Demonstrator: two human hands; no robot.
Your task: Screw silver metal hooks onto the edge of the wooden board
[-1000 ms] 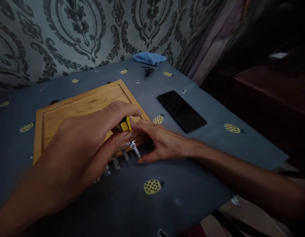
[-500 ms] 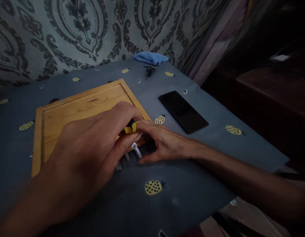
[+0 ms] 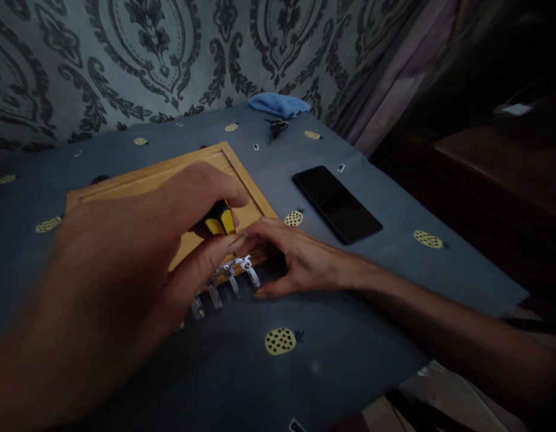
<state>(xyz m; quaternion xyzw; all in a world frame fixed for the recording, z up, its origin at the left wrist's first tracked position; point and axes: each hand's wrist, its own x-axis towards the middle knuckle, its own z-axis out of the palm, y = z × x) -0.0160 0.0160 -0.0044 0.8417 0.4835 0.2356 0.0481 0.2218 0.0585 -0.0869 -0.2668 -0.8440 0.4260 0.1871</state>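
Observation:
My left hand (image 3: 170, 222) is closed around a screwdriver (image 3: 221, 219) with a yellow and black handle; its shaft is hidden behind the thumb. Several metal hooks (image 3: 231, 279) stand in a row along the near edge of a wooden board (image 3: 248, 180) with a raised frame. The screwdriver is above this row, close to the rightmost hook (image 3: 249, 271). My right hand (image 3: 300, 255) grips the board's near right corner, fingers over the top and thumb low beside the rightmost hook. The fingertips are partly hidden by my left hand.
A black phone (image 3: 336, 204) lies to the right of the board. Farther back are a bunch of keys (image 3: 276, 127) and a folded blue cloth (image 3: 280, 105) by the patterned wall. A grey tablecloth (image 3: 349, 336) with pineapple prints covers the table.
My left hand has shifted left and tilted with the screwdriver, showing more of the handle and more hooks. My right hand has stayed at the corner.

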